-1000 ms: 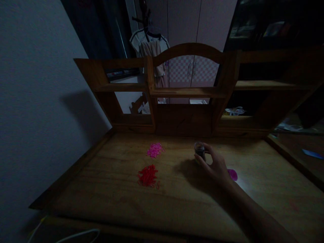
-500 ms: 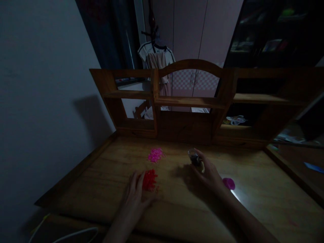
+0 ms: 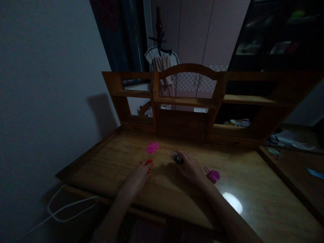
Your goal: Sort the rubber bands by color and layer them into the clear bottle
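My left hand point(image 3: 140, 173) reaches over a pile of small red pieces point(image 3: 149, 162), its fingers stretched out across them and hiding much of the pile. A little beyond lies a pile of small pink ring-like pieces point(image 3: 153, 147). My right hand point(image 3: 189, 167) is closed around a small clear jar point(image 3: 174, 156), tilted with its see-through end toward the left. Something dark shows in or on the jar, too dim to make out. Right of this hand, a purple cap with a loop point(image 3: 214, 175) lies on the wooden desk point(image 3: 111, 168).
A wooden shelf unit point(image 3: 184, 100) rises along the desk's back edge. Left of the desk stands a wall point(image 3: 63, 84). A white cord point(image 3: 73, 204) hangs near the front left edge. A bright patch of light point(image 3: 233, 201) falls on the desk at right.
My left hand has moved onto the red pile, covering more of it. My right hand has brought the jar left, closer to the piles. The camera view has shifted, showing more of the desk's front edge.
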A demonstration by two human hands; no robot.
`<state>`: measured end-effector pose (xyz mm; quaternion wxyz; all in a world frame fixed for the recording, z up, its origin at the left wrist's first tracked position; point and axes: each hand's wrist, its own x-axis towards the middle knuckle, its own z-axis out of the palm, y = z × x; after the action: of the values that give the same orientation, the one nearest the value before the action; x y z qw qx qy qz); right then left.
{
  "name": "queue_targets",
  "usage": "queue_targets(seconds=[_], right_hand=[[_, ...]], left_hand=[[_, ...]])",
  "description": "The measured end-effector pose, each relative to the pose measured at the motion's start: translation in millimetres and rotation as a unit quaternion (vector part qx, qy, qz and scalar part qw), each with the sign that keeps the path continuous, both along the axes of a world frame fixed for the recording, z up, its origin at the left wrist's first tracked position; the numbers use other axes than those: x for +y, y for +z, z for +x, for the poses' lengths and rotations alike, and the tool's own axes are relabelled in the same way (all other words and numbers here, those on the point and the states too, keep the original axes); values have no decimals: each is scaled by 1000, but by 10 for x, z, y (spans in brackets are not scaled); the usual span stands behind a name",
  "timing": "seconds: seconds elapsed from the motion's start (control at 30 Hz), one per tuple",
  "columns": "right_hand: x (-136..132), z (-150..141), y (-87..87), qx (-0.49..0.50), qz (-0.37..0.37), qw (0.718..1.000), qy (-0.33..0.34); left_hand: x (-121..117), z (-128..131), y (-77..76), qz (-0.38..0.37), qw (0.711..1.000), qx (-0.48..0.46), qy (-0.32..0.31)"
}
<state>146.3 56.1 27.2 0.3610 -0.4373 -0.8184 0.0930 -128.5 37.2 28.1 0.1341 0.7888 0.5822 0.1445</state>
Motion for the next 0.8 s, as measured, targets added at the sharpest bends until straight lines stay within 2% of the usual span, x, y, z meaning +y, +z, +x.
queue_targets(seconds=[0.17,0.4,0.5,0.63,0.8], right_hand=[[3,0,7,-26,13,1000,9],[4,-3,27,-54,17,998,19],[2,-5,34,-54,13,998,20],[12,-9,20,-44,7,999,20],[3,-23,-2,-36,18,999,18]], left_hand=[[99,-86,-67,22,998,-62,-12],[259,-305,-214,22,993,-114,15],[261,-393,-259,12,984,-172,31],[232,-497,-306,-52,964,-259,23],[139,-543,-279,-55,954,-294,7]])
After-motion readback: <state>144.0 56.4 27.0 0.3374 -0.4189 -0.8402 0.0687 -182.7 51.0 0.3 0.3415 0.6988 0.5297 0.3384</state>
